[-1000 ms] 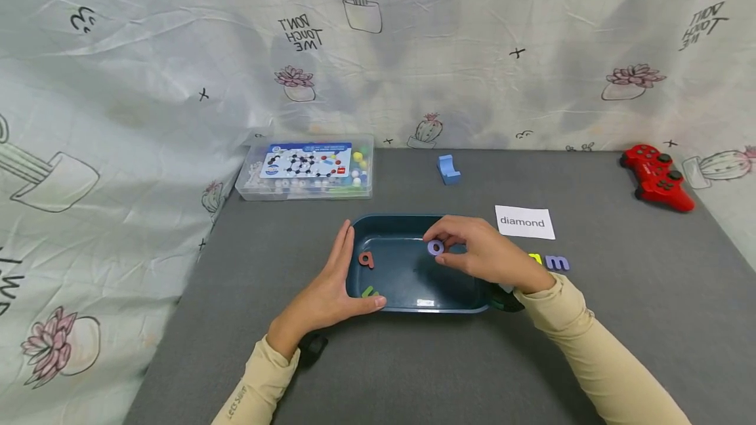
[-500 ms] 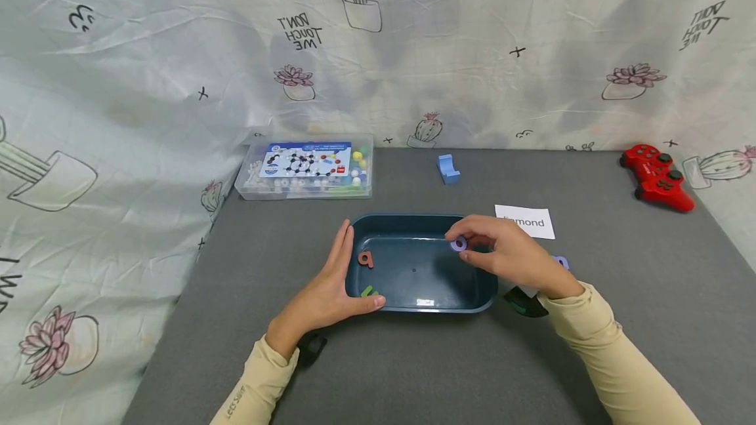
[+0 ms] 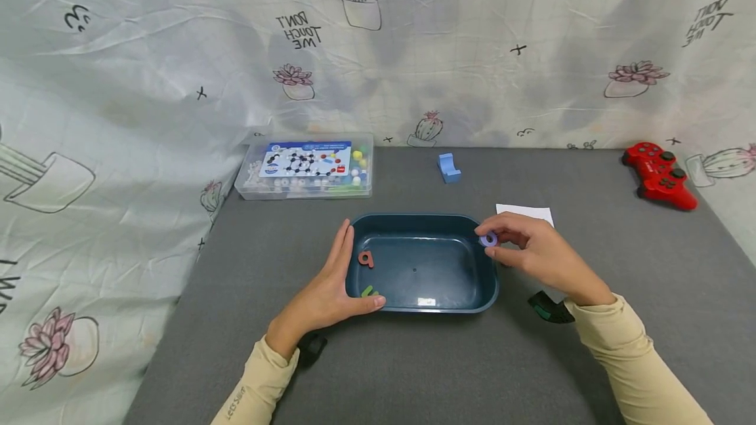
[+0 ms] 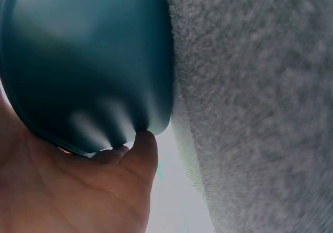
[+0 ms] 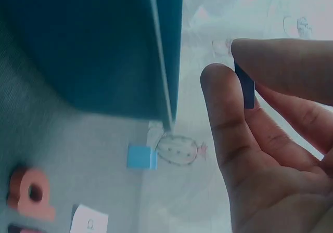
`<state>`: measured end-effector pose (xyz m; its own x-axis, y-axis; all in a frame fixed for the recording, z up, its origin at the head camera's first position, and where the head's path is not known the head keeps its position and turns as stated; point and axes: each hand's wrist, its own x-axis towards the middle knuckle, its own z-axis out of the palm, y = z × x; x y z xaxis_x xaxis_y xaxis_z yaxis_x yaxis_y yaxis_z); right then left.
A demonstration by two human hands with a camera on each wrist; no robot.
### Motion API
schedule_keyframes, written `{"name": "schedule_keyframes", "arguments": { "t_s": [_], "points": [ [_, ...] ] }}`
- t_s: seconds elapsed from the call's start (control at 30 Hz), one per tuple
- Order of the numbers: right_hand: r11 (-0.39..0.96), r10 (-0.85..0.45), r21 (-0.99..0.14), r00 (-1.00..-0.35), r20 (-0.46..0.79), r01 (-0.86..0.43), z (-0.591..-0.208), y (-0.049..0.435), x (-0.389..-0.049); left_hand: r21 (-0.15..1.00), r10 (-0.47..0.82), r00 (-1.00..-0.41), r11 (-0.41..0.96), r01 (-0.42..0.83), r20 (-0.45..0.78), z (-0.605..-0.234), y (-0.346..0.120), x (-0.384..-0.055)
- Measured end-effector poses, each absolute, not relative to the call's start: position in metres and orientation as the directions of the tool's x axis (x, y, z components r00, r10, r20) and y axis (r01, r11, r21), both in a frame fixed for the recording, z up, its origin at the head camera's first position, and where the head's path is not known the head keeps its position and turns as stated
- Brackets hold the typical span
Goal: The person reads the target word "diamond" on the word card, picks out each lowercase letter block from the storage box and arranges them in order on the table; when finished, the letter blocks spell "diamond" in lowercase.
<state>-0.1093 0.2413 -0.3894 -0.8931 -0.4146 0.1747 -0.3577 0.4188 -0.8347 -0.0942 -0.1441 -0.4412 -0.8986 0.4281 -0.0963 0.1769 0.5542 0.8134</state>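
My right hand (image 3: 546,254) pinches a purple letter o (image 3: 488,239) between thumb and fingertips, over the right end of the dark teal tray (image 3: 434,311). From the right wrist, the letter shows edge-on as a dark sliver (image 5: 246,90). My left hand (image 3: 321,294) holds the tray's left end, thumb over the front rim and fingers along the left side. Its fingertips (image 4: 145,142) press the tray's outer wall (image 4: 88,61) in the left wrist view. Inside the tray lie a red letter (image 3: 365,259) and a green letter (image 3: 369,291), the green one partly behind my thumb.
Right of the tray, a white card (image 3: 525,211) is partly covered by my right hand. An orange letter (image 5: 31,194) lies near it. Behind stand a clear parts box (image 3: 304,185) and a blue block (image 3: 449,168). A red game controller (image 3: 659,177) lies far right.
My right hand has carried the purple letter o rightward from over the tray's middle to its right end, covering the card's printed word. My left hand keeps its place on the tray.
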Motion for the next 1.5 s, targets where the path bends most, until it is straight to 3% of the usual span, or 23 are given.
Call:
{"name": "schedule_keyframes", "arguments": {
  "t_s": [0.6,1.5],
  "points": [
    [0.514,-0.268,-0.83,-0.96,0.083,-0.215,-0.401,0.286,-0.096,0.82,0.43,-0.897,0.547,0.17,-0.1,-0.441,-0.144,-0.096],
    [0.662,-0.135,-0.741,-0.99,0.025,-0.109,-0.425,0.35,-0.078,0.825,0.436,-0.894,0.54,0.166,-0.106,-0.443,-0.146,-0.093]
  ]
}}
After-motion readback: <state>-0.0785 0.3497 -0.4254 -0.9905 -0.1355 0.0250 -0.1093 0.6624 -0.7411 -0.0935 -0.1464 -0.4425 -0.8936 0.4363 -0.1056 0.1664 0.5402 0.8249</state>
